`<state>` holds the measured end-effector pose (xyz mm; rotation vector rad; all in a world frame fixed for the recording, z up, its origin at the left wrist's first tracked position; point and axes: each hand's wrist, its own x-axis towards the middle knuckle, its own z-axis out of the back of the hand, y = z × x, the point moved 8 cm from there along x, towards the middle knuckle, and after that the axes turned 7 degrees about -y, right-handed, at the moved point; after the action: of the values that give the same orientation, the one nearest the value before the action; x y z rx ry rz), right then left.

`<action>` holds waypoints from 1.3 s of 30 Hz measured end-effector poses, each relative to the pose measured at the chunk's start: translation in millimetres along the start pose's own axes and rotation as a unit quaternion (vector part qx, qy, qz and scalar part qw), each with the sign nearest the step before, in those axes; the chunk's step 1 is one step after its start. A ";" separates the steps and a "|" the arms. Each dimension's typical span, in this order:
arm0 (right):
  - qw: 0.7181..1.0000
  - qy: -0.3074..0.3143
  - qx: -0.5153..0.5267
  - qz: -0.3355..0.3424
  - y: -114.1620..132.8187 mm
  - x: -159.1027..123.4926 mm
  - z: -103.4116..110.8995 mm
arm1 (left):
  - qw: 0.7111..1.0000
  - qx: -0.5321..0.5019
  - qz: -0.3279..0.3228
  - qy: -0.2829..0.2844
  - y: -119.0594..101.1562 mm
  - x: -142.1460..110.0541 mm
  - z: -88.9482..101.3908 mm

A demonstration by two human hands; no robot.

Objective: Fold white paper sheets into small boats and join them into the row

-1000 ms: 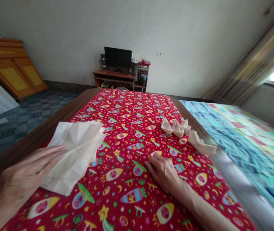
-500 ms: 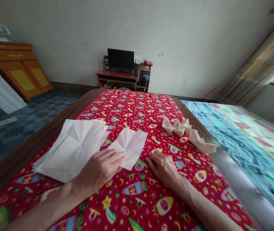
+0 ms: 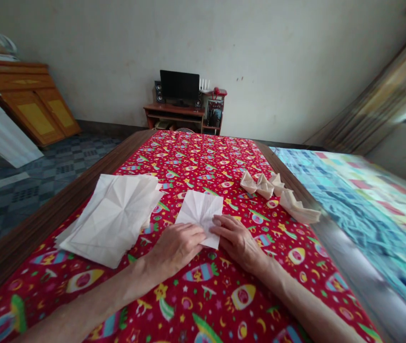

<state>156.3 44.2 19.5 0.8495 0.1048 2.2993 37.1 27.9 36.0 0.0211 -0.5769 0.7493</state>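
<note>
A small white sheet of paper [image 3: 200,207], with creases fanning out from its middle, lies on the red patterned cloth in front of me. My left hand [image 3: 180,244] holds its near left edge, fingers closed together over the paper. At the right edge, my right hand [image 3: 237,239] has its fingers closed on the same sheet; the thumb is mostly hidden. To the left of my left hand rests a loose stack of creased white paper sheets [image 3: 115,216].
Several folded paper pieces [image 3: 264,186] stand along the table's right side, with a longer nested one [image 3: 298,208] nearer me. The red cloth [image 3: 203,157] covers a table with a brown edge [image 3: 99,166]. A bed [image 3: 352,205] adjoins on the right.
My left hand has moved right with the sheet, which has turned straighter and lies apart from the stack. My right hand has come left from the cloth onto the sheet's right edge.
</note>
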 end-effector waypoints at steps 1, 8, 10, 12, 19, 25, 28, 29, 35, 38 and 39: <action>1.000 -0.001 0.006 -0.003 -2.0 -0.3 -0.7 | 1.000 -0.009 -0.005 -0.011 -1.8 -0.5 2.1; 0.998 -0.025 0.056 0.006 -8.2 -3.0 3.6 | 1.000 0.004 -0.002 0.004 26.2 -31.0 6.6; 0.996 -0.026 0.083 0.008 -9.0 -3.0 6.2 | 1.000 -0.002 0.018 -0.014 42.0 -40.2 9.1; 0.994 -0.018 0.110 -0.002 -10.8 -3.4 8.4 | 0.999 -0.011 0.023 -0.022 51.1 -44.9 9.6; 0.992 -0.007 0.120 -0.047 -10.3 -19.9 21.6 | 0.997 -0.052 -0.039 -0.035 32.0 -39.7 15.7; 0.995 0.000 0.102 -0.004 2.2 -29.4 24.6 | 0.993 -0.106 -0.024 -0.049 23.0 -40.1 18.8; 0.994 0.002 0.107 -0.001 -0.8 -23.7 21.2 | 0.990 -0.130 -0.012 -0.052 24.6 -39.6 19.4; 0.993 -0.001 0.114 -0.008 -2.9 -21.1 20.8 | 0.989 -0.137 -0.009 -0.052 24.8 -39.5 19.6; 0.975 0.024 0.144 -0.168 -25.9 -15.7 14.6 | 0.985 -0.150 0.049 -0.066 33.4 -38.6 15.0; 0.956 0.027 0.140 -0.256 -37.0 -18.2 11.2 | 0.983 -0.121 0.111 -0.076 44.4 -38.0 7.8; 0.951 0.028 0.140 -0.275 -39.2 -18.4 9.3 | 0.982 -0.112 0.131 -0.074 47.8 -37.8 4.7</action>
<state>194.5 61.5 5.3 0.7706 0.6255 1.8001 -18.3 38.1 12.2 -0.2120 -0.8131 0.9396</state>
